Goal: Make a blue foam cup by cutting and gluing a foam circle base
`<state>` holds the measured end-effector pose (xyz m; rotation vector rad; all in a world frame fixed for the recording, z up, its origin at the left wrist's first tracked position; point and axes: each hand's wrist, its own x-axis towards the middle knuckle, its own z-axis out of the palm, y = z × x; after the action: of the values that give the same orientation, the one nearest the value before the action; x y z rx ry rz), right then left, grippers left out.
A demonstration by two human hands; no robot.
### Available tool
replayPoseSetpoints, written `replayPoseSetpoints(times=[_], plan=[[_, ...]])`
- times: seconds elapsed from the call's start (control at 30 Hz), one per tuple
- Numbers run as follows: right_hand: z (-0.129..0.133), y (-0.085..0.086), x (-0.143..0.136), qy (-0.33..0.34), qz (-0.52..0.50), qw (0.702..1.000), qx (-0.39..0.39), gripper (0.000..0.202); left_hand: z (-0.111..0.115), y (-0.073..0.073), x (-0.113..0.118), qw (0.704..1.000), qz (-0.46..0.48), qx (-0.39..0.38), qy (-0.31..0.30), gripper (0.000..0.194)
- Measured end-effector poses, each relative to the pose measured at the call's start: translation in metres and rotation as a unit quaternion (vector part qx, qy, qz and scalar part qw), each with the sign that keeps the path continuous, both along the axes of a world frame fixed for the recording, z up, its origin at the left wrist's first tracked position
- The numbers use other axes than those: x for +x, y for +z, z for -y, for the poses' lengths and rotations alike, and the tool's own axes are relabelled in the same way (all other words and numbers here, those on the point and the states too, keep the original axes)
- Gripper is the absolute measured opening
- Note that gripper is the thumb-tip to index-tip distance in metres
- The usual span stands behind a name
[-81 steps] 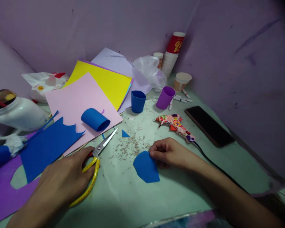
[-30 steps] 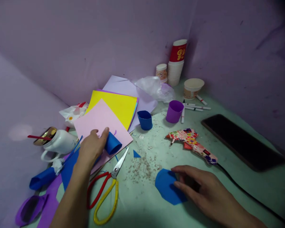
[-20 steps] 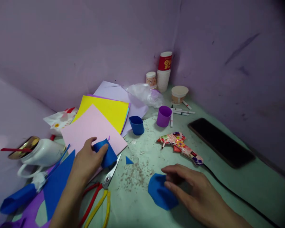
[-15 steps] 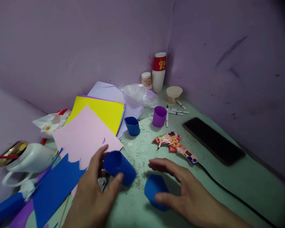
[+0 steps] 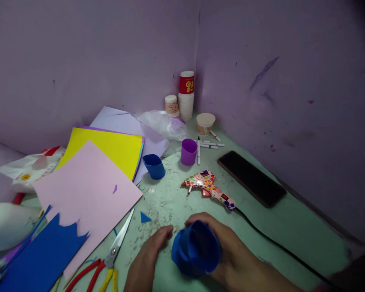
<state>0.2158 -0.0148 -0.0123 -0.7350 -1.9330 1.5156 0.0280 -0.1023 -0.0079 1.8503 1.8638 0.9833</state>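
Note:
My right hand [image 5: 228, 251] wraps round a blue paper tube [image 5: 205, 249], whose open end faces up. Pressed against its left side is a second blue piece [image 5: 179, 253], largely overlapped by the tube. My left hand [image 5: 152, 259] is just left of the blue pieces, with a small gap showing and its fingers curved and apart, holding nothing. Beyond the hands, another blue tube [image 5: 154, 167] and a purple tube [image 5: 189, 153] stand on the table. A small blue triangular scrap [image 5: 145, 217] lies before my left hand.
Scissors [image 5: 112, 252] with red and yellow handles lie at left, near a cut blue sheet [image 5: 42, 255] and a pink sheet [image 5: 88, 182]. A floral glue gun [image 5: 209, 186] with a black cord and a phone [image 5: 252, 178] lie right. Paper cups [image 5: 186, 105] stand in the corner.
My left hand has let go of the blue tube and moved down and right. The two blue pieces are now together at my right hand, which has closed. The view has shifted, exposing the scissors.

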Motion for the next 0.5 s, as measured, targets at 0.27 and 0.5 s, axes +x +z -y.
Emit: replayPoseSetpoints(times=[0.27, 0.5], plan=[[0.009, -0.009, 0.028, -0.185, 0.019, 0.979, 0.083, 0.062, 0.020, 0.002, -0.012, 0.977, -0.177, 0.119, 0.021, 0.016], [0.020, -0.004, 0.017, -0.111, 0.064, 0.990, 0.060, 0.054, 0.025, -0.012, 0.027, 0.970, -0.175, 0.166, -0.046, 0.027]])
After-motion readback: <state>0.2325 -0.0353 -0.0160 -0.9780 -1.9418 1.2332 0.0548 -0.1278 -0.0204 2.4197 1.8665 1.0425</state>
